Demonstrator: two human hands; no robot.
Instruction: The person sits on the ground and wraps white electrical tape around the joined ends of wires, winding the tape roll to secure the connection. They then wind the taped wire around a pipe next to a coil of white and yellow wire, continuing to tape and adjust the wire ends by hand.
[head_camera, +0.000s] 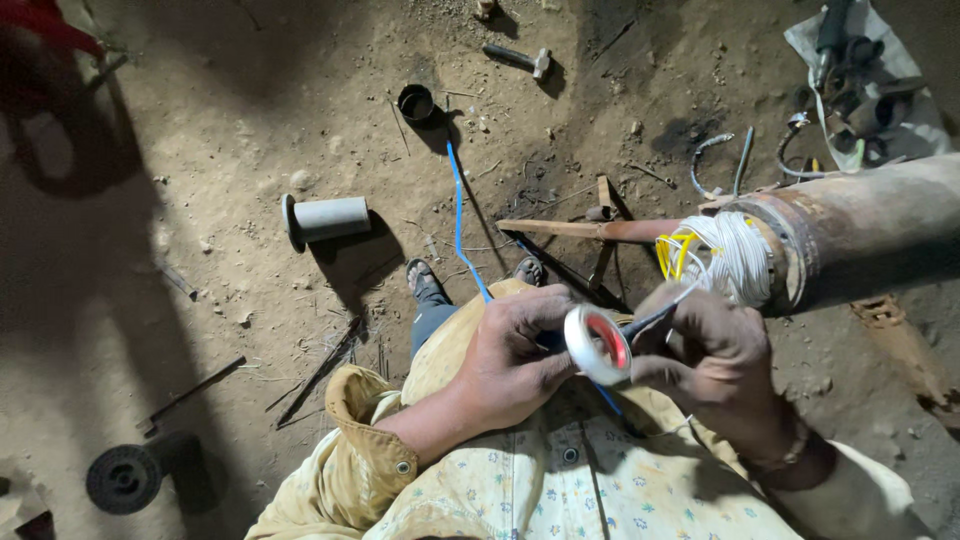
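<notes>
The rusty brown metal pipe runs off the right edge, its far end unseen. The red object at the top-left corner is cropped. The dark tools on the grey sack, top right, are too shadowed to identify.

Two hands, one tape roll, one hammer, one rusty cylinder

No labels, signs or screens here; one plastic bag serves as the only packaging.

A crumpled whitish plastic bag lies open on the dirt floor, well beyond the hands and off to their right, past the rusty pipe. Dark metal tools and fittings rest on it. Nothing printed shows on it from here.
</notes>
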